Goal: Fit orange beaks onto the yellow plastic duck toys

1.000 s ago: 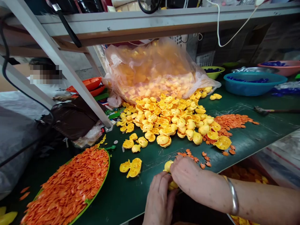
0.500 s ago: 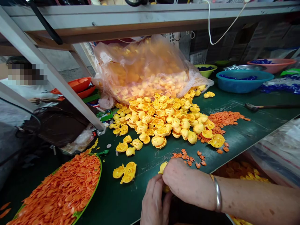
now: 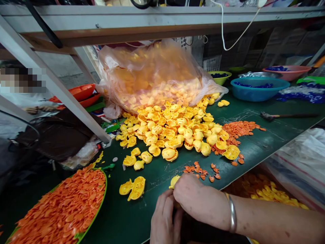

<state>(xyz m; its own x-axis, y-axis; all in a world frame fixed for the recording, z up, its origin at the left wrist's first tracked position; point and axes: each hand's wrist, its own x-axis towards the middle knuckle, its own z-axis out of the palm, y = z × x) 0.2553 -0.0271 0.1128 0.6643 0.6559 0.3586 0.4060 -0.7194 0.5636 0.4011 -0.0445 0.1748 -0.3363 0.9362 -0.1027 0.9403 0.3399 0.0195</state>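
Observation:
A yellow plastic duck shell (image 3: 174, 182) pokes out past the knuckles at the table's front edge. My left hand (image 3: 164, 215) curls its fingers around the lower side of this shell. Pressed against it from the right is my right hand (image 3: 196, 198), closed, a silver bangle on its wrist. Between the hands most of the shell is hidden, and I cannot see whether a smaller part is there too. To the left lies an opened pair of yellow duck halves (image 3: 133, 188). Small orange pieces (image 3: 202, 170) are scattered just beyond my right hand.
A heap of yellow shells (image 3: 175, 128) spills from a clear plastic bag (image 3: 152, 73). Orange parts fill a green-rimmed tray (image 3: 105, 189) at left; another orange pile (image 3: 240, 130) lies right. A blue basin (image 3: 257, 90) stands behind. A shelf beam (image 3: 152, 25) crosses above. Someone sits far left.
The view has shifted slightly, so the scene sits a little further left. Both hands stay together around the yellow duck shell, with only a small change in their pose.

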